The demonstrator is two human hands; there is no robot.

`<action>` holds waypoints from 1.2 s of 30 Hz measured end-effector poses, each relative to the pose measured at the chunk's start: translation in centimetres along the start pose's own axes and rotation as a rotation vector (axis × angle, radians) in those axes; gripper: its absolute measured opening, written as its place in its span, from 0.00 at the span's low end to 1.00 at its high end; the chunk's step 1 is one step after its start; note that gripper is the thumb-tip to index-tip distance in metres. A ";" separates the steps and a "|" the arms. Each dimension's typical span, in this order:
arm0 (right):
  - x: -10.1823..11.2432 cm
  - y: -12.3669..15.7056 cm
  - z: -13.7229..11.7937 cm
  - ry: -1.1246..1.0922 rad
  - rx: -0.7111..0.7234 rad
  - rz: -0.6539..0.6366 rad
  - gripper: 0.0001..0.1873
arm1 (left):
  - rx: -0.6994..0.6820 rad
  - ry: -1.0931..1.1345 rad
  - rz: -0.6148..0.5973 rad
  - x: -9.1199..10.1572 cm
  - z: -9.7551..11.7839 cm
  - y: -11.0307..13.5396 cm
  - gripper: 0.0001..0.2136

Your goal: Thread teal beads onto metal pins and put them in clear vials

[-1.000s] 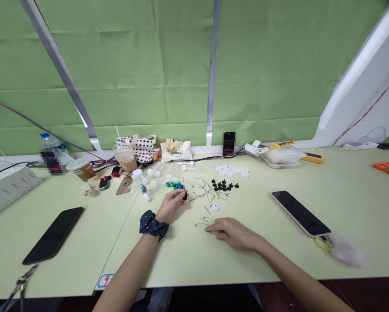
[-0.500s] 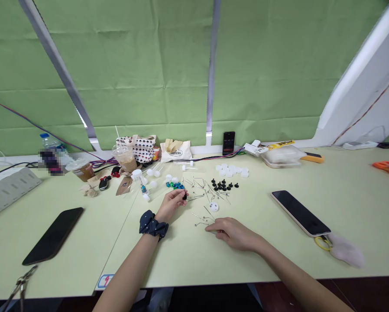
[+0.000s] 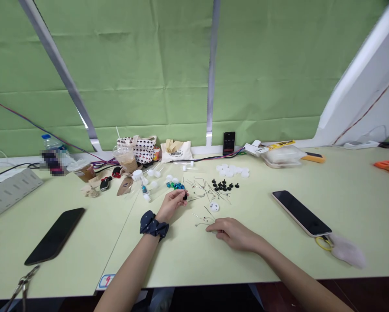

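My left hand [image 3: 173,204] is closed, thumb and fingers pinching a small black plastic piece with a round head [image 3: 185,196]. It resembles the black pieces [image 3: 223,186] grouped on the table to its right. Blue and green beads [image 3: 175,185] lie just beyond the left fingertips. My right hand [image 3: 232,233] rests low over the table, index finger stretched out and thumb apart below it. That fingertip touches or nearly touches a few thin metal wires [image 3: 201,223]. More bent wires [image 3: 207,190] are scattered between the hands and the black pieces, near a white disc with holes [image 3: 214,207].
White round caps [image 3: 232,170] lie at the back. Clear tubes and a white-capped bottle [image 3: 137,175] stand left, near a drink cup [image 3: 127,160]. Phones lie left [image 3: 54,236] and right [image 3: 301,213]; another phone [image 3: 228,143] stands upright. Orange scissors [image 3: 388,167] sit far right.
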State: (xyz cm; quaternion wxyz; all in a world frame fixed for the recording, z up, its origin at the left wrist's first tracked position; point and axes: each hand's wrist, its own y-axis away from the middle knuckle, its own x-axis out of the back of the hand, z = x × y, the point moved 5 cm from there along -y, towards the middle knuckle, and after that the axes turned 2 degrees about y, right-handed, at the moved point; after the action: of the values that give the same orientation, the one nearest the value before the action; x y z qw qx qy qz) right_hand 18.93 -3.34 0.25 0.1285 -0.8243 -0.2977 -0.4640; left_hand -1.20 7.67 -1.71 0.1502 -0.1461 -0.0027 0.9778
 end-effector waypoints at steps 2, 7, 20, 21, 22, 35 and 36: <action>0.0 0.0 -0.1 0.003 0.003 0.011 0.19 | 0.000 0.009 0.000 0.0 0.0 0.0 0.16; -0.1 0.0 -0.4 0.008 -0.002 0.037 0.19 | -0.002 0.040 -0.008 0.0 0.0 0.0 0.16; -0.1 -1.6 -0.7 0.033 0.070 0.108 0.19 | 0.024 0.097 -0.084 -0.2 -0.1 0.0 0.17; 0.1 -1.9 -0.8 0.028 0.071 0.124 0.20 | 0.027 0.102 -0.098 -0.3 -0.1 0.0 0.17; 0.4 -2.1 -0.8 0.022 0.072 0.142 0.20 | 0.028 0.111 -0.113 -0.4 0.0 0.1 0.17; 5.1 -5.7 -1.4 -0.195 0.121 0.522 0.20 | 0.044 0.081 -0.226 -1.0 0.4 0.6 0.17; 4.9 -5.9 -1.4 -0.208 0.128 0.528 0.20 | 0.036 0.067 -0.218 -0.9 0.3 0.5 0.16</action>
State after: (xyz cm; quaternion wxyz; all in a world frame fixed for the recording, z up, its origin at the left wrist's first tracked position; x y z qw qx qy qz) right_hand 16.32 2.44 4.77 0.2653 -0.9066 -0.1133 -0.3079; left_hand -0.58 6.99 -1.23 0.2584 -0.1749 0.0040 0.9501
